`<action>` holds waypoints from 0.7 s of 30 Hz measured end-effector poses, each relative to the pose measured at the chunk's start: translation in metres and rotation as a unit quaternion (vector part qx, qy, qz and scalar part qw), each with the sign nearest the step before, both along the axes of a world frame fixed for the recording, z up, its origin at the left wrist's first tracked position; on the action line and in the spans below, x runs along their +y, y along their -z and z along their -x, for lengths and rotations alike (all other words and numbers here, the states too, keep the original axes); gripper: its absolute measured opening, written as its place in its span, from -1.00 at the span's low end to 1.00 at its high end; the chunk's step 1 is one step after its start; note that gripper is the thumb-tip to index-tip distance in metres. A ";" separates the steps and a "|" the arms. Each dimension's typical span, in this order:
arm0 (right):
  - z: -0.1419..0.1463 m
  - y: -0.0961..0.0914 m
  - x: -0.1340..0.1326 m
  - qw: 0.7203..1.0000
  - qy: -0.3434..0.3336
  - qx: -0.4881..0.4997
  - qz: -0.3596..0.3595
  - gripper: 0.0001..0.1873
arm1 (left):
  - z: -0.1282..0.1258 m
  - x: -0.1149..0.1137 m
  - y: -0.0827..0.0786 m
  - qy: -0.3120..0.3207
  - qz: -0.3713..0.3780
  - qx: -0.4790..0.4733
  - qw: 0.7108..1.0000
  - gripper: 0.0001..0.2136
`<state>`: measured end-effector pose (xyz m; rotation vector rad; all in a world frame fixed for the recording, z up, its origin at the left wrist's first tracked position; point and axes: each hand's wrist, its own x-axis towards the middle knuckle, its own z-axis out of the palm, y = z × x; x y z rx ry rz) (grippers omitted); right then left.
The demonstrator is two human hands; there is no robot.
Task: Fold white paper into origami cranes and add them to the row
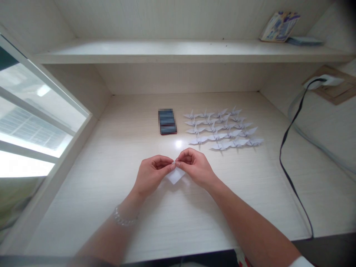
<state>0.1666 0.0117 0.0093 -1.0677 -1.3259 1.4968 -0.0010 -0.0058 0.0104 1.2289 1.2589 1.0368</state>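
Observation:
My left hand (152, 175) and my right hand (195, 167) meet over the middle of the white desk (105, 159). Both pinch the top of a small folded white paper (175, 175), whose lower point hangs between them just above the desk. Fingers of both hands are curled closed on the paper. A beaded bracelet (122, 219) circles my left wrist. Behind my right hand, several folded white paper cranes (222, 128) lie in rows on the desk.
A small dark stack, blurred (167, 121), sits left of the cranes. A black cable (289, 148) runs from a wall plug (324, 81) down the right side. A shelf (178, 52) above holds a box (279, 26). A window (33, 122) is at left.

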 end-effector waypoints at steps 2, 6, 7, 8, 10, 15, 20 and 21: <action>0.000 0.001 0.000 1.000 0.007 -0.008 -0.004 -0.86 | -0.001 -0.001 -0.001 0.001 -0.010 0.016 1.000 -0.85; 0.000 0.001 -0.001 1.000 0.017 -0.008 -0.005 -0.84 | -0.003 -0.003 -0.005 -0.011 -0.042 0.051 0.998 -0.87; 0.001 0.001 -0.001 1.000 0.020 -0.009 -0.006 -0.84 | -0.003 -0.003 -0.006 -0.016 -0.050 0.061 0.997 -0.87; 0.001 0.001 -0.002 1.000 0.023 -0.010 -0.008 -0.84 | -0.004 -0.004 -0.006 -0.019 -0.057 0.071 0.996 -0.87; 0.001 0.001 -0.002 1.000 0.026 -0.012 -0.010 -0.84 | -0.005 -0.005 -0.007 -0.026 -0.066 0.087 0.994 -0.87; 0.002 0.000 -0.003 0.999 0.029 -0.016 -0.005 -0.84 | -0.005 -0.006 -0.007 -0.036 -0.069 0.108 0.991 -0.85; 0.002 -0.001 -0.004 0.999 0.034 -0.021 -0.008 -0.83 | -0.005 -0.006 -0.005 -0.043 -0.081 0.118 0.989 -0.84; 0.002 -0.001 -0.004 0.999 0.034 -0.021 -0.009 -0.83 | -0.005 -0.006 -0.005 -0.043 -0.085 0.120 0.988 -0.84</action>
